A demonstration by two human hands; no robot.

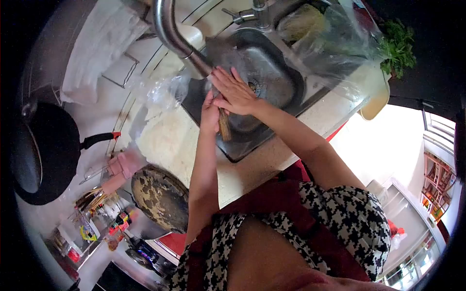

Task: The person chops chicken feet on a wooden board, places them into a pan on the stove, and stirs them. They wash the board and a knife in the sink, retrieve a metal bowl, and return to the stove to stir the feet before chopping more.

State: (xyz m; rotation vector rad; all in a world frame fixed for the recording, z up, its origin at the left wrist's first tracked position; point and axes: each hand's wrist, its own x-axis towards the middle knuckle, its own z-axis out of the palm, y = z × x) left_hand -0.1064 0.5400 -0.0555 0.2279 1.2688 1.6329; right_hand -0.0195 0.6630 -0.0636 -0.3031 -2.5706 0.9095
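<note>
My left hand (210, 115) is closed around a cleaver with a wooden handle (224, 127), just under the spout of the tall metal tap (194, 60). The handle sticks out below my fingers, toward my body. What looks like its dark grey blade (222, 51) reaches away over the sink, partly hidden by my hands. My right hand (235, 93) lies over it, fingers stretched out, touching my left hand at the thumb. Both hands are above the metal sink basin (286, 72), whose drain (254, 87) shows beside my right hand.
A second tap (262, 14) stands behind the sink. Clear plastic bags (335, 43) and green leaves (398, 48) are at the right. A crumpled bag (167, 89) lies left of the basin. A black pan (53, 150) hangs at the far left, above a worn round lid (160, 199).
</note>
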